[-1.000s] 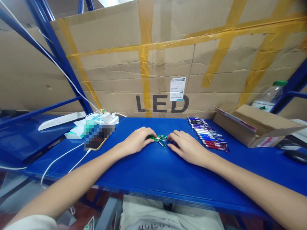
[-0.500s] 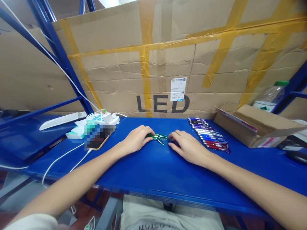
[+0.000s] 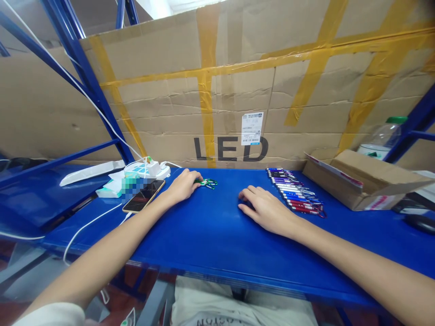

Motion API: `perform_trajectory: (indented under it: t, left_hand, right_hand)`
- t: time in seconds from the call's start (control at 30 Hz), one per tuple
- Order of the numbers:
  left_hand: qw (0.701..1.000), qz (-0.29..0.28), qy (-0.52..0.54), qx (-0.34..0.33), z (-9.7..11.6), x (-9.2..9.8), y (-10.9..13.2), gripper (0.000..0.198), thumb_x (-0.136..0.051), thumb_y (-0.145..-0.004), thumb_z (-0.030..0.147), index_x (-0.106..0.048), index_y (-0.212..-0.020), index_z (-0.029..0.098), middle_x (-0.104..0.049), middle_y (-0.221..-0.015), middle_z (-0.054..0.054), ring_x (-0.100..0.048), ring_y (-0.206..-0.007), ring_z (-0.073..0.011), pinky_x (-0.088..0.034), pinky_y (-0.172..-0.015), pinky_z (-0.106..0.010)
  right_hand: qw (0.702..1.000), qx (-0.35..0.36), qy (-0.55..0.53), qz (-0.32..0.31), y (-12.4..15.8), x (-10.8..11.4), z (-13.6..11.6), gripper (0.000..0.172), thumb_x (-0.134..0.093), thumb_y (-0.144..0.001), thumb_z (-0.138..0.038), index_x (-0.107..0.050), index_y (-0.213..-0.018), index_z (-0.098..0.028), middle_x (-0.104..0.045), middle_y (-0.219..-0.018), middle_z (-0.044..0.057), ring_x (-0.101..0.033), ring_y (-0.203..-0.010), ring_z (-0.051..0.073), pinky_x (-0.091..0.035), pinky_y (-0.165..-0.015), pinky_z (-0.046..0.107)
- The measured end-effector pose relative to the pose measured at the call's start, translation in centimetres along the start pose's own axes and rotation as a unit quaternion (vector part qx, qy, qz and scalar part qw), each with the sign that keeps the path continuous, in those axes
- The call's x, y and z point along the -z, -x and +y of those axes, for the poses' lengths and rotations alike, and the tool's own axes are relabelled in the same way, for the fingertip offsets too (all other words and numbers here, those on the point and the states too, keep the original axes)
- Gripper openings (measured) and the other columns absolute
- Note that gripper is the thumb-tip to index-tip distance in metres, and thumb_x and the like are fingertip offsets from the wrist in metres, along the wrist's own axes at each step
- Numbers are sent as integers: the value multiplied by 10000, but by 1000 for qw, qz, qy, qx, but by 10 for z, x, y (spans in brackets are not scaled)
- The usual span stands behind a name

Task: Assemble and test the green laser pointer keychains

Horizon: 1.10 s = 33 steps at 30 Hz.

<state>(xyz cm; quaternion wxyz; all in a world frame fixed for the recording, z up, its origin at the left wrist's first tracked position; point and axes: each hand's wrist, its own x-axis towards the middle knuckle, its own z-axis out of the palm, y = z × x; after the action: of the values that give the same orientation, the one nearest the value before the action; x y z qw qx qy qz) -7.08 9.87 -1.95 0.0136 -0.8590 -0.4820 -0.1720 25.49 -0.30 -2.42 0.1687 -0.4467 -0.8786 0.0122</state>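
Observation:
Green carabiner pens (image 3: 208, 183) lie at the middle-left of the blue table, their clips pointing right. My left hand (image 3: 185, 185) is closed on their left ends, so the barrels are mostly hidden under my fingers. On the tabletop, further right, rests my right hand (image 3: 263, 208), its fingers loosely bent and thumb apart, with nothing visible in it. Just beyond it a row of carabiner pens (image 3: 295, 192) is laid side by side in purple, silver, blue and red, clips toward the right.
An open cardboard box (image 3: 360, 183) stands at the right, near a clear bottle (image 3: 385, 138) with a green cap. Left of my left hand are a phone (image 3: 142, 197), a power strip (image 3: 152, 170) and white cables. A large LED carton (image 3: 163, 117) walls off the back.
My left hand has moved left and slightly away from me, taking the green carabiner pens along. My right hand has stayed in place.

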Motion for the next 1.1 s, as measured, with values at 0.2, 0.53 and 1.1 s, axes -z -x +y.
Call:
perform_trajectory:
  t: [0.2,0.53,1.1]
  left_hand:
    - [999,13,-2,42,-24,1,-8,121,-688,-1000,209,-766,-1092,220,-799,-1156,-94,-725,-1110,-300,-542,-1023,-407]
    - [997,29,-4,76,-48,-8,-15,193,-622,-986,177,-769,-1104,219,-808,-1216,-87,-731,-1173,-296,-555,-1078,-418]
    - [995,50,-3,88,-50,-13,-15,257,-628,-980,131,-768,-1184,198,-791,-1272,-107,-729,-1207,-313,-542,-1112,-426]
  right_hand:
    - [1000,-1,1,-1,1,1,-1,137,-560,-1102,-312,-643,-1146,-212,-693,-1144,114,-662,-1048,311,-537,-924,471]
    - [1000,3,-10,4,0,0,0,145,-550,-1099,-313,-643,-1143,-210,-694,-1144,117,-658,-1052,312,-541,-936,484]
    - [999,30,32,-5,1,2,2,152,-584,-1106,-331,-654,-1175,-215,-694,-1182,117,-672,-1060,306,-528,-936,446]
